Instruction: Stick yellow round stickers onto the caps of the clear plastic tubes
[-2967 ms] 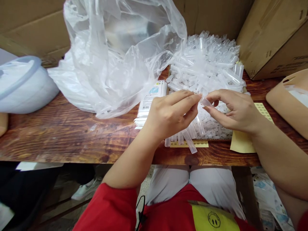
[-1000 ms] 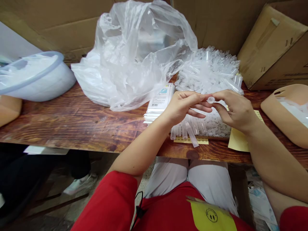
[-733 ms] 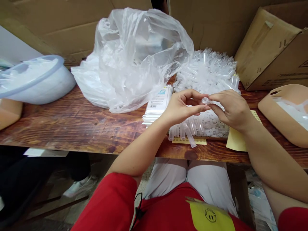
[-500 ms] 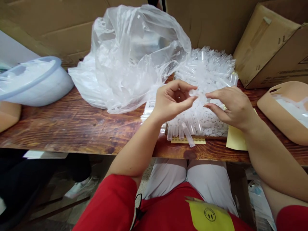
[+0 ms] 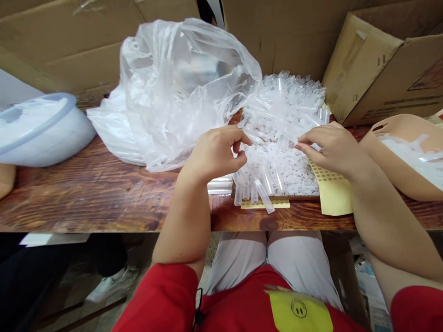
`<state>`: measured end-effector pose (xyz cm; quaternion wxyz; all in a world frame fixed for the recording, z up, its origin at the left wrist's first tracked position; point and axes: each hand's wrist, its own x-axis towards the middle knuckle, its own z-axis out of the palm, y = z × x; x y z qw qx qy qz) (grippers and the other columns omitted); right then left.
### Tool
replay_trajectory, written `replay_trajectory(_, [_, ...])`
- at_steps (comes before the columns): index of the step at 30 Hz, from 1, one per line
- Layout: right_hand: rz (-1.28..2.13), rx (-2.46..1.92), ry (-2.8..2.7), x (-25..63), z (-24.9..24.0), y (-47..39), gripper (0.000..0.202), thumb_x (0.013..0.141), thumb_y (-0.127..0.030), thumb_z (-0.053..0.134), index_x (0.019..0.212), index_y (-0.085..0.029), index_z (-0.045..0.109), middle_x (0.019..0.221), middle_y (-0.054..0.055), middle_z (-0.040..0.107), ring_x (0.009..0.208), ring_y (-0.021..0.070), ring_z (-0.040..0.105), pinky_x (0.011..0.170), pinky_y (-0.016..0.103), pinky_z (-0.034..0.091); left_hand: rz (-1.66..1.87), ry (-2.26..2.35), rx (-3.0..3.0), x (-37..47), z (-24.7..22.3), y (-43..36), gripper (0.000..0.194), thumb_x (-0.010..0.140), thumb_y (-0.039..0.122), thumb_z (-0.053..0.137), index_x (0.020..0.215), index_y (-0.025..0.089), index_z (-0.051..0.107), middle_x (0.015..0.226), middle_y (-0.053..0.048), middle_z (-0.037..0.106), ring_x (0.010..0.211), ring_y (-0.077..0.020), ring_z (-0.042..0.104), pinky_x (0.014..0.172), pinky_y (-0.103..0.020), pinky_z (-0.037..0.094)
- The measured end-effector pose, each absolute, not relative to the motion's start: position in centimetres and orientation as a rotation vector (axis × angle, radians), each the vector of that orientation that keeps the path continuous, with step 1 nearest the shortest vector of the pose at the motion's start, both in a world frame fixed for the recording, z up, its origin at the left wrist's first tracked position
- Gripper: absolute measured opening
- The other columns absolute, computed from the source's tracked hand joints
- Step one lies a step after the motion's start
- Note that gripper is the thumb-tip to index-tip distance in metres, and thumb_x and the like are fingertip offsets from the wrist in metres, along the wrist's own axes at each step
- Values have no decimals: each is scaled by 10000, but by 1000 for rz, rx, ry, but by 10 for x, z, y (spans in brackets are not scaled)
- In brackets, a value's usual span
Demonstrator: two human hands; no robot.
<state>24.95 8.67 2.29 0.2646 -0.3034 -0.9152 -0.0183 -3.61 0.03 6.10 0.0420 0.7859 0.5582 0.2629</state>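
My left hand (image 5: 219, 152) hovers at the left edge of a heap of clear plastic tubes (image 5: 266, 177). Its thumb and index finger are curled but apart, and nothing shows between them; a clear tube (image 5: 256, 138) lies just beyond the index fingertip. Over the right side of the heap, my right hand (image 5: 323, 147) pinches thumb and index finger together. Whatever sits at those fingertips is too small to make out. Small white plastic pieces (image 5: 297, 177) cover the front of the shallow tray, with more tubes (image 5: 294, 87) piled behind.
A big clear plastic bag (image 5: 180, 101) stands left of the heap. Farther left is a blue-rimmed basin (image 5: 51, 138). On the right are a tan bin (image 5: 391, 161), an open cardboard box (image 5: 367, 69) and yellow dotted sticker sheets (image 5: 334, 193). Another person's shoe (image 5: 110, 283) shows below the table.
My left hand has moved left, away from my right hand, and the clear piece at its fingertips no longer shows there. My right hand's fingertips have closed together. The view has shifted slightly.
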Motion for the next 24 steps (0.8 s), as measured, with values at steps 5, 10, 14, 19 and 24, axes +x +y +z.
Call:
replay_trajectory(5, [-9, -971, -2494, 264, 25, 96, 234, 952, -407, 556, 856, -245, 695, 884, 55, 771, 860, 279, 707, 789, 440, 473, 606, 1581, 2324, -40, 67, -2, 267, 653, 144, 597, 876, 196, 734, 705, 13, 609, 657, -146, 566, 655, -281, 440])
replay_trajectory(10, [30, -1094, -2467, 278, 27, 104, 227, 924, -411, 591, 830, -256, 728, 823, 37, 767, 742, 245, 678, 677, 385, 461, 403, 1579, 2284, -37, 68, 0, 281, 621, 148, 599, 865, 194, 730, 699, 21, 601, 622, -135, 552, 610, -265, 424])
replay_trajectory(14, [108, -1245, -2420, 283, 32, 105, 172, 880, -380, 630, 831, -256, 739, 795, 26, 763, 693, 227, 664, 607, 345, 430, 325, 1601, 2244, -38, 65, 4, 297, 619, 162, 599, 883, 200, 729, 689, 26, 598, 608, -137, 562, 576, -255, 417])
replay_trajectory(19, [249, -1475, -2434, 282, 42, 100, 208, 889, -390, 597, 888, -238, 740, 844, 31, 763, 751, 219, 673, 640, 319, 428, 260, 1609, 2206, -39, 69, 5, 307, 657, 186, 634, 950, 186, 727, 691, 31, 578, 606, -126, 542, 576, -248, 405])
replay_trajectory(24, [328, -1620, -2420, 284, 45, 100, 192, 873, -399, 622, 908, -244, 731, 871, 25, 756, 808, 221, 675, 674, 313, 435, 747, 1184, 2266, -37, 86, -24, 185, 809, 361, 708, 883, 192, 688, 731, -10, 614, 650, -130, 546, 598, -269, 452])
